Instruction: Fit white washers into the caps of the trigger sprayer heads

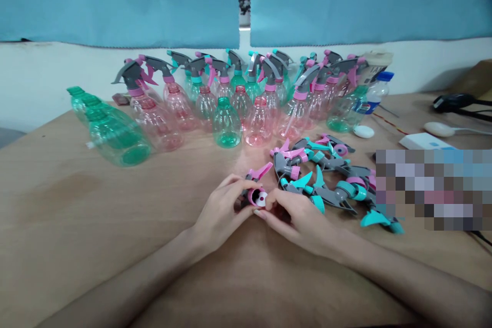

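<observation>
My left hand (223, 205) is closed around a pink-and-grey trigger spray head (263, 170), its round pink collar turned towards me. A small white washer (262, 199) with a dark centre shows at the collar's mouth. Against its right edge, my right hand (303, 218) pinches with bent fingers and thumb. Whether the washer sits inside the collar or just in front of it, I cannot tell. Just right of my hands lies a pile of loose spray heads (340, 195) in grey with pink or teal parts.
Behind my hands stand uncapped green (227, 123) and pink (260, 122) bottles, with several bottles wearing spray heads (271, 84) further back. Green bottles (119, 133) lean or lie at left. A white oval object (363, 131), a blue-capped bottle (378, 93) and a white box (425, 142) are at right.
</observation>
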The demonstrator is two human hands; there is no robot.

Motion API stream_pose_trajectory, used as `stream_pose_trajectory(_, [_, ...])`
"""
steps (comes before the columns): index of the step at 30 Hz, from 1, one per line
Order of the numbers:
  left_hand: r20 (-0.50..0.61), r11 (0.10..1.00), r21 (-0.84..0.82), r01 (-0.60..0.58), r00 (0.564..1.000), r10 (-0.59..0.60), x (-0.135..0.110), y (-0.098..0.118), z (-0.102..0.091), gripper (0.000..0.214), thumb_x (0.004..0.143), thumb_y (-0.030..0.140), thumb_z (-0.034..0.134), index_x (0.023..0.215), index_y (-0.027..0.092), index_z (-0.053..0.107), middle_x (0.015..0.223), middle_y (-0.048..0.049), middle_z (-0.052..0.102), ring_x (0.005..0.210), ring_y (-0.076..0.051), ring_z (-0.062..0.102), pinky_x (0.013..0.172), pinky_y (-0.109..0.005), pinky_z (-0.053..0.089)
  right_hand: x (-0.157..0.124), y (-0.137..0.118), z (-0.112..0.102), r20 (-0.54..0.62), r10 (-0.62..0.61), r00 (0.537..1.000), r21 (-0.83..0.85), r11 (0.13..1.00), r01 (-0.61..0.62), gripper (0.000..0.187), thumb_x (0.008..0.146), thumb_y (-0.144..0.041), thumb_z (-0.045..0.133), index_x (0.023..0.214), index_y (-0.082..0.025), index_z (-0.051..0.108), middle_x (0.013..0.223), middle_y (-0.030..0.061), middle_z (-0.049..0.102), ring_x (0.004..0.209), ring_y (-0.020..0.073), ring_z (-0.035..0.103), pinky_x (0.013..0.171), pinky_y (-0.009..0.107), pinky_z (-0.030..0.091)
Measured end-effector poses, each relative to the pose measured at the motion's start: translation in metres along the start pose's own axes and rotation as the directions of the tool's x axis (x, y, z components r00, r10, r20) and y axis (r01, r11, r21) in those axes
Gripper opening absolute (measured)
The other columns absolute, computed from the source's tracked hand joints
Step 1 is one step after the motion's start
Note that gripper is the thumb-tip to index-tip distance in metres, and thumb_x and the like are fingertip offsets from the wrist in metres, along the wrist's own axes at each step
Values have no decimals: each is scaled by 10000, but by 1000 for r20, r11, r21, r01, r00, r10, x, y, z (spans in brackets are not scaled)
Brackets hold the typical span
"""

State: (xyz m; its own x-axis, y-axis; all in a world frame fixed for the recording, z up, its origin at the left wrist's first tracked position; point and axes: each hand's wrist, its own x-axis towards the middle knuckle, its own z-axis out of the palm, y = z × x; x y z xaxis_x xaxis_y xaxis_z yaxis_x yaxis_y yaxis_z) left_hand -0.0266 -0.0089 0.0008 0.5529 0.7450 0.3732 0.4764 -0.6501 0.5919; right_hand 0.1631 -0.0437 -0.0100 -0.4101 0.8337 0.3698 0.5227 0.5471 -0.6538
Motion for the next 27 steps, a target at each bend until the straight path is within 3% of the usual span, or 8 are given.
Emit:
stream_pose_trajectory(9, [-16, 992, 95, -79, 997, 81, 0, 1, 1, 207, 846, 298, 628, 1028, 211, 585, 897, -15, 635, 865, -165, 587, 708, -267, 510, 1, -2, -3, -16, 110, 994, 110, 988, -107, 250, 911, -270, 503, 677, -182, 484, 631, -34, 514, 554, 88, 447, 521, 210, 336])
stream_pose_trajectory(16, [-75, 984, 124, -129, 987, 139, -2, 2, 1, 215, 844, 297, 630, 1034, 209, 580, 881, -18, 656, 841, -159, 599, 697, -264, 515, 4, 0, -4, -46, 207, 977, 126, 972, -200, 219, 861, -285, 565, 732, -196, 412, 634, -54, 469, 535, 83, 416, 488, 203, 312])
stream_pose_trajectory(23, [-94, 985, 104, -135, 985, 145, -2, 0, 1, 239, 817, 256, 664, 1038, 205, 588, 888, -25, 663, 852, -165, 599, 693, -268, 521, 4, -2, -8, 43, 161, 986, 119, 979, -165, 249, 925, -295, 486, 706, -180, 521, 662, -34, 561, 600, 93, 493, 561, 211, 353])
stream_pose_trajectory(27, [-90, 989, 92, -120, 988, 128, -2, 0, 0, 252, 810, 250, 673, 1042, 211, 585, 884, -13, 661, 851, -160, 598, 699, -266, 519, 6, 2, -10, 34, 148, 988, 124, 981, -151, 259, 938, -296, 470, 713, -180, 524, 654, -41, 554, 595, 87, 492, 568, 204, 358])
